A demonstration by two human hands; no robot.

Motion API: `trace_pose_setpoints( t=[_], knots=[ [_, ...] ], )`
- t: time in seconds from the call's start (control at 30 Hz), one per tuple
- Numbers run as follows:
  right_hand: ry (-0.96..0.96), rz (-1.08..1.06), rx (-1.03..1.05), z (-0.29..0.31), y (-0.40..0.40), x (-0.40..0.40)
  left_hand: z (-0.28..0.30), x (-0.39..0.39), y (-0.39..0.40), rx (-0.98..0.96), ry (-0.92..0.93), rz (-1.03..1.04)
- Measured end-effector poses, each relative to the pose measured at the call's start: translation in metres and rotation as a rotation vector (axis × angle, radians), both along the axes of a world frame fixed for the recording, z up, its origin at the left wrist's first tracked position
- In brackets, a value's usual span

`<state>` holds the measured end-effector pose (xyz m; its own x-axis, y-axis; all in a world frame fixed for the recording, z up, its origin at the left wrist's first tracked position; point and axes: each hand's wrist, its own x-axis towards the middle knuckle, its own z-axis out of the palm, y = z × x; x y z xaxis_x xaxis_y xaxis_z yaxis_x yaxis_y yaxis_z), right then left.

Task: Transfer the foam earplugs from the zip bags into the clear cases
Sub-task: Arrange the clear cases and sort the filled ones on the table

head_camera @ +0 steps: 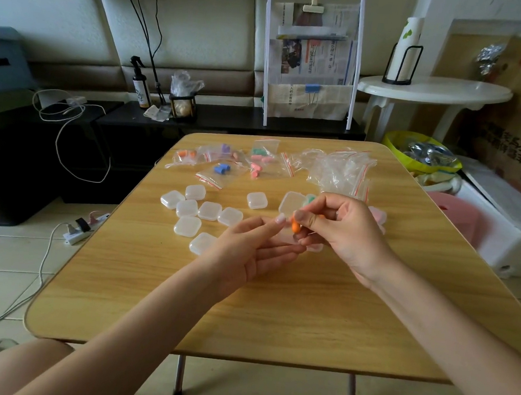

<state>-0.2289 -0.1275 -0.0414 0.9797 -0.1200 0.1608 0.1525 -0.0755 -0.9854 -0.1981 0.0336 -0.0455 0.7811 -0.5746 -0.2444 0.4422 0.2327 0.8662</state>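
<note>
My right hand (340,230) pinches an orange foam earplug (295,226) over the middle of the wooden table (245,313). My left hand (255,249) lies palm up beside it, thumb and fingers holding an open clear case (290,204) whose base is mostly hidden. Several shut clear cases (209,210) lie to the left and one (257,200) stands alone. Zip bags with orange (186,155), blue (221,169), pink (256,166) and green (260,151) earplugs lie at the back. A case with pink contents (379,215) peeks out behind my right hand.
A heap of empty zip bags (338,172) lies at the back right of the table. Off the right edge stand a yellow basin (419,159) and a pink stool (458,217). A power strip (78,234) and cables lie on the floor to the left.
</note>
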Motion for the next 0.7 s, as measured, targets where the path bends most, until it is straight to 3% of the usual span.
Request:
trace_pose_setpoints(
  t=[0.47, 0.7],
  knots=[
    [-0.125, -0.131, -0.242, -0.008, 0.0, 0.003, -0.003, 0.001, 0.001, -0.02, -0.053, -0.117],
    [-0.101, -0.039, -0.323, -0.009, 0.001, 0.002, -0.005, -0.002, -0.001, 0.133, -0.109, -0.03]
  ],
)
